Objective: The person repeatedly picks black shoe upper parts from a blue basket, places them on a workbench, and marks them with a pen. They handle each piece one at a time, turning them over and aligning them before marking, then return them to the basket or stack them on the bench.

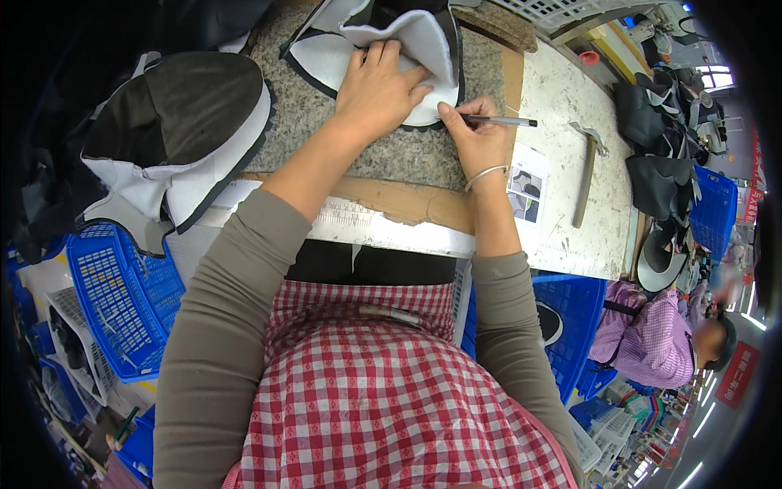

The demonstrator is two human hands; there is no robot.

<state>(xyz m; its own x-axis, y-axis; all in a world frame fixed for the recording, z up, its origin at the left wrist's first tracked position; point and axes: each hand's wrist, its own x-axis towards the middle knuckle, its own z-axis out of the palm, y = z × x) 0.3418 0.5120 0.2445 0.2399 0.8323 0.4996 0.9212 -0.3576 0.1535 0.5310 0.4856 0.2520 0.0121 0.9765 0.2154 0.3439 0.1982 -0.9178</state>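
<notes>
A shoe upper with white lining and a black edge lies on the speckled grey work slab, its lining side showing. My left hand rests on the white lining, fingers spread and pressing it down beside a raised fold. In my right hand is a pen, clear-barrelled with a dark end, pointing to the right. That hand's thumb and fingertips touch the upper's rounded lower edge. To the left sits a pile of further uppers, dark on one face and white along the rim.
A hammer and a printed sheet with pictures lie on the white tabletop to the right. A metal ruler runs along the front edge. Blue crates stand below left. A person in a checked top is at the right.
</notes>
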